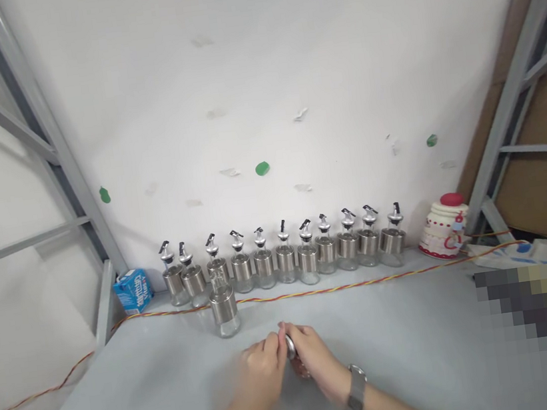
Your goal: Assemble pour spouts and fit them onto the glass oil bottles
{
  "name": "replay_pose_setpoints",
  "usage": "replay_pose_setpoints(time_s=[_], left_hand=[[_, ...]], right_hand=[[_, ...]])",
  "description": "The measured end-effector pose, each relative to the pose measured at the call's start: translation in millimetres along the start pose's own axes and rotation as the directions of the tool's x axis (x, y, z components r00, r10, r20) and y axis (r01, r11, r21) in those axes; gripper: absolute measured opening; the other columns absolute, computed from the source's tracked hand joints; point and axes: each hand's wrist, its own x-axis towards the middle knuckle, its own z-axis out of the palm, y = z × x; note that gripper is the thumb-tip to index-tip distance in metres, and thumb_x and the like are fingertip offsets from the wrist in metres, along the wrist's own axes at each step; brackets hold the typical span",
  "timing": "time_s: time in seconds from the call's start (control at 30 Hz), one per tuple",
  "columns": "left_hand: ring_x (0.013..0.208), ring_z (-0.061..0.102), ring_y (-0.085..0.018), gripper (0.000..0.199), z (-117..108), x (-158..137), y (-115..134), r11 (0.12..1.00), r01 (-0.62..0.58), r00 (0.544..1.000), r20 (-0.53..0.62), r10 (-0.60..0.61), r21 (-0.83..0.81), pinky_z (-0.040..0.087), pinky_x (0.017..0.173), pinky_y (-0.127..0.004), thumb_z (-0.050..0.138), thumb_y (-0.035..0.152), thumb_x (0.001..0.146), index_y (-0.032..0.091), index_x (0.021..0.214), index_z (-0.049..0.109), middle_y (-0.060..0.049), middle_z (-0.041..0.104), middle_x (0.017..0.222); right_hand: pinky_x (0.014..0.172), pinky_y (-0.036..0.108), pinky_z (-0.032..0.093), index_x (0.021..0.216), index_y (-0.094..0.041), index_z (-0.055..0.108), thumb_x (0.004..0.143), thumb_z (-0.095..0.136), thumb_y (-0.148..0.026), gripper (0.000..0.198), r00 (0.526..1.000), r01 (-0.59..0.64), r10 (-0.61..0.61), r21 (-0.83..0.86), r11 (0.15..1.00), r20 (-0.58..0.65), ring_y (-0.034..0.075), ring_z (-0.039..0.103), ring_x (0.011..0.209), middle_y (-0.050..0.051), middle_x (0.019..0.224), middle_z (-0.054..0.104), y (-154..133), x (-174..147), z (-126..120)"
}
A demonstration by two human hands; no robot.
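Note:
In front of me my left hand [263, 366] and my right hand [318, 355] meet, both closed round a small silver pourer cap [290, 346]. Only its shiny rim shows; my fingers hide the rest. Just beyond my left hand stands an uncapped glass oil bottle [223, 304] with a brushed steel sleeve, upright on the grey table [149, 376]. Behind it runs a row of several similar oil bottles [264, 268], each with a silver pourer top and a black lever. A watch [355, 392] is on my right wrist.
A twisted red and yellow wire [325, 289] crosses the table in front of the row. At the left end is a blue carton [134, 292]; at the right, a cream jar with a red knob [442, 230]. Grey metal posts [69, 185] frame the white wall.

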Motion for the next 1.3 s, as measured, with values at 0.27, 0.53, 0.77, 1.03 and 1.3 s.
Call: replay_pose_setpoints(time_s=[0.27,0.53,0.77,1.03,1.3], left_hand=[[0.019,0.035,-0.01,0.049,-10.6,10.6,14.3,0.555,0.755,0.64,0.574,-0.51,-0.349,0.018,0.022,-0.018,0.026,0.06,0.077,0.019,0.057,0.044,0.005,0.041,0.03],[0.018,0.032,-0.008,0.053,-12.5,17.1,12.9,0.31,0.867,0.494,0.76,-0.423,-0.391,0.014,0.024,-0.018,0.031,0.068,0.068,0.018,0.052,0.042,0.004,0.043,0.028],[0.019,0.02,-0.004,0.054,-26.6,19.2,11.4,0.313,0.93,0.291,0.907,-0.303,-0.194,0.015,0.027,-0.018,0.033,0.066,0.067,0.017,0.047,0.043,0.004,0.041,0.028],[0.043,0.053,-0.013,0.043,-15.0,8.1,15.7,0.894,0.406,0.86,0.409,-0.305,-0.188,0.035,0.045,-0.022,0.021,0.042,0.086,0.018,0.061,0.048,0.0,0.053,0.044],[0.052,0.055,-0.015,0.032,-18.4,8.7,5.3,0.937,-0.253,0.94,0.289,0.18,0.24,0.032,0.046,-0.024,0.03,0.036,0.086,0.018,0.067,0.049,-0.002,0.057,0.057]], right_hand=[[0.044,0.022,0.025,0.049,-0.018,0.038,0.08,0.032,-0.037,0.037,0.947,0.282,-0.316,-0.322,0.904,-0.059,0.009,0.035,0.044,-0.003,0.044,0.038,0.4,-2.4,-5.2],[0.044,0.022,0.023,0.048,-0.018,0.036,0.086,0.027,-0.033,0.041,0.852,0.422,-0.524,-0.576,0.7,-0.013,0.009,0.033,0.043,-0.003,0.044,0.037,-3.9,-10.2,-6.4],[0.053,0.025,0.028,0.052,-0.017,0.045,0.087,0.024,-0.02,0.041,0.456,0.659,-0.828,-0.749,0.068,0.326,0.012,0.039,0.05,0.001,0.049,0.045,-8.2,-15.5,-15.0],[0.046,0.022,0.023,0.05,-0.017,0.043,0.086,0.031,-0.033,0.041,0.855,0.397,-0.519,-0.626,0.671,-0.014,0.009,0.033,0.045,-0.003,0.046,0.041,-10.3,-7.5,-15.1],[0.038,0.021,0.018,0.045,-0.019,0.036,0.074,0.038,-0.026,0.031,0.999,-0.031,0.023,-0.201,0.979,-0.044,0.007,0.026,0.035,-0.007,0.035,0.029,-6.0,5.1,-16.2]])
